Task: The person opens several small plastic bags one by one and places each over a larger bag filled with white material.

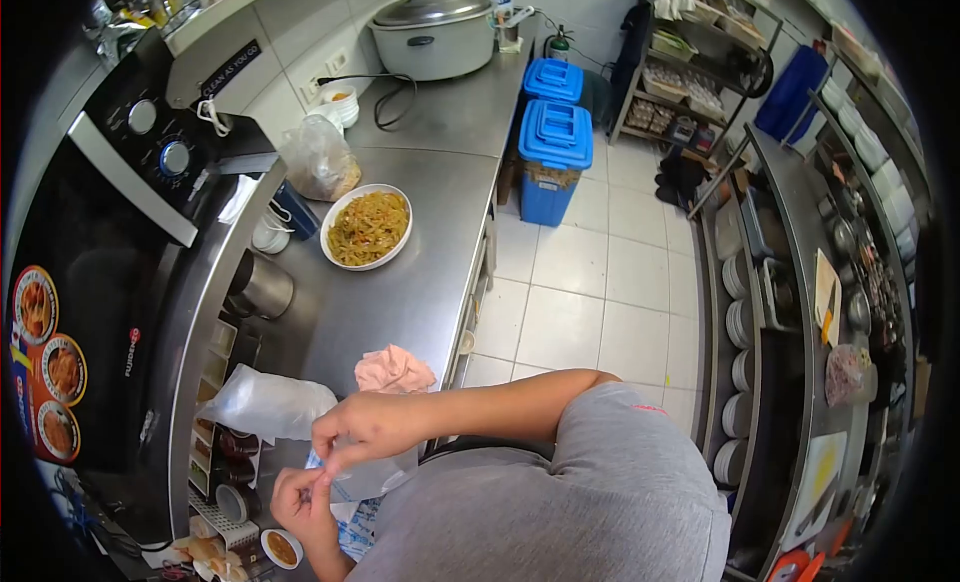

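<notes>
Both hands meet near the counter's front edge, low in the head view. My right hand (365,429) is closed on the edge of a clear plastic bag (385,474), fingers pinched. Just below it, my left hand (305,497) pinches the same bag, its fingertips almost touching the right ones. Blue print shows on the plastic by the fingers. Behind my right hand lies a roll of clear plastic (270,404), with a crumpled pink cloth (395,370) beside it. Farther up the counter, a white oval bowl (327,244) holds noodles with vegetables (368,228).
A black oven (90,282) stands on the left. A large pot (432,52), a tied bag of food (322,162) and a metal pitcher (265,285) are on the counter (440,182). Blue bins (553,162) stand on the floor; shelves with plates (738,372) line the right.
</notes>
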`<action>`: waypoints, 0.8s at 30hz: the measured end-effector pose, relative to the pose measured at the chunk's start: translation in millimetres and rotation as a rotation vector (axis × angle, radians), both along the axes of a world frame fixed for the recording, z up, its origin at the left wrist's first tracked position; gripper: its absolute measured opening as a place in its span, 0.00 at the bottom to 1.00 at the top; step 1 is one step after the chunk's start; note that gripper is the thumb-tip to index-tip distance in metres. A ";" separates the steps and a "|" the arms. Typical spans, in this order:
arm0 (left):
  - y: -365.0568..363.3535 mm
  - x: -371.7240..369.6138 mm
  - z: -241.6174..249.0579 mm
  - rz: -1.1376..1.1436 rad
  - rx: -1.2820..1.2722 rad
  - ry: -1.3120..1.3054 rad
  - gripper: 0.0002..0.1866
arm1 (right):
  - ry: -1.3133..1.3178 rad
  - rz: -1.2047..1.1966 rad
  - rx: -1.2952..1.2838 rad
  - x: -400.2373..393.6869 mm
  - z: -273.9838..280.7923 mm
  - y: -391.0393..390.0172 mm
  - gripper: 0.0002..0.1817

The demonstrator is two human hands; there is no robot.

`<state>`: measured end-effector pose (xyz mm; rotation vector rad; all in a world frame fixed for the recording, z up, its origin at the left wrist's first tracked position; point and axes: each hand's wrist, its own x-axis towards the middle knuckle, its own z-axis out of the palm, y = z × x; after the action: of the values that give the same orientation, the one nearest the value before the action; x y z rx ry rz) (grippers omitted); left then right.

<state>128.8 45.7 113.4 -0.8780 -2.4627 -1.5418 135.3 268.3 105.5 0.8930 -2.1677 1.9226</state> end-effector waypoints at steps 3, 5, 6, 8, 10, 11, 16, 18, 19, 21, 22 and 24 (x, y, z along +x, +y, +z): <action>6.2 -1.7 -0.3 -0.051 0.098 -0.022 0.10 | -0.044 0.090 0.113 -1.1 -1.9 4.4 0.12; 20.6 0.7 4.7 -0.072 0.195 -0.013 0.11 | -0.024 0.056 0.072 -1.0 -2.8 2.4 0.12; 33.9 6.9 11.5 -0.060 0.339 -0.109 0.11 | -0.003 0.026 0.039 -1.8 -3.1 1.2 0.12; 37.4 9.9 15.7 -0.047 0.481 -0.207 0.12 | 0.227 -0.082 0.022 -7.7 -5.5 -0.4 0.11; 22.7 7.4 13.6 -0.019 0.370 -0.445 0.10 | 0.456 -0.187 0.007 -12.5 -6.4 -2.2 0.11; 16.4 4.2 8.7 -0.018 0.369 -0.445 0.10 | 0.481 -0.214 -0.050 -13.8 -3.1 -2.7 0.10; -1.9 -12.5 -6.9 0.005 0.484 -0.698 0.11 | -0.416 0.175 -0.513 -5.8 4.8 -19.0 0.10; -1.3 -18.6 12.1 0.061 0.790 -0.785 0.13 | -0.740 0.315 -0.655 -14.8 -7.6 -31.6 0.07; -2.1 -22.3 19.0 0.121 1.099 -0.864 0.14 | -0.738 0.315 -0.655 -21.2 -13.7 -35.3 0.07; -44.5 -50.3 -1.0 -0.124 1.074 -0.928 0.15 | -0.803 0.556 -0.582 -35.0 -23.9 -43.7 0.06; -67.4 -66.9 -11.9 -0.370 1.038 -0.986 0.15 | -0.802 0.554 -0.585 -41.8 -24.3 -51.0 0.06; -77.5 -85.5 -17.0 -0.311 0.968 -1.010 0.14 | -0.752 0.584 -0.711 -55.8 -21.8 -64.9 0.07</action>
<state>43.3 -31.8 96.4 -0.2892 -1.4265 -3.4097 79.6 203.5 83.7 0.7644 -1.2322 3.4211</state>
